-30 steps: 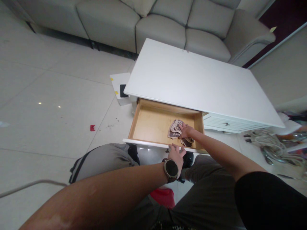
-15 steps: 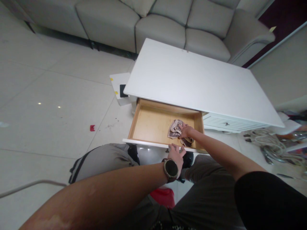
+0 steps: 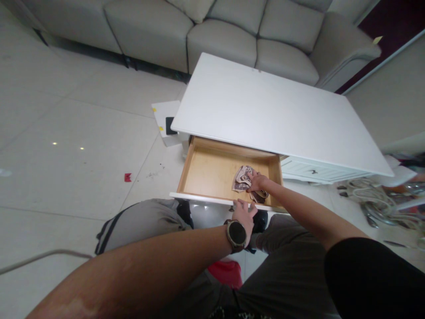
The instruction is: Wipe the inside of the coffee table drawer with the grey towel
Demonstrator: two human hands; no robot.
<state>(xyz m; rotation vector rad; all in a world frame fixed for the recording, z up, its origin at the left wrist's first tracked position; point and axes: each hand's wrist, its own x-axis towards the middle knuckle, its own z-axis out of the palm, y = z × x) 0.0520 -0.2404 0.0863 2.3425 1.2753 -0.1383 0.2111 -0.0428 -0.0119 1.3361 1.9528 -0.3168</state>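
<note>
A patterned cloth (image 3: 242, 178) lay in a pulled-out drawer (image 3: 206, 170), center of the frame, under the person's right hand (image 3: 257, 181).
The work looked partway along: the drawer was already out and the cloth reached, but the cloth was not lifted clear nor the drawer shut. The right hand's fingers were partly spread and bent over the fabric; whether they gripped it could not be told. The left hand (image 3: 245, 213), half open, had its fingertips at the drawer's front edge, its grip unclear. Counted: two hands, one open drawer, one closed drawer (image 3: 308, 170), apparently one cloth, its middle hidden.
</note>
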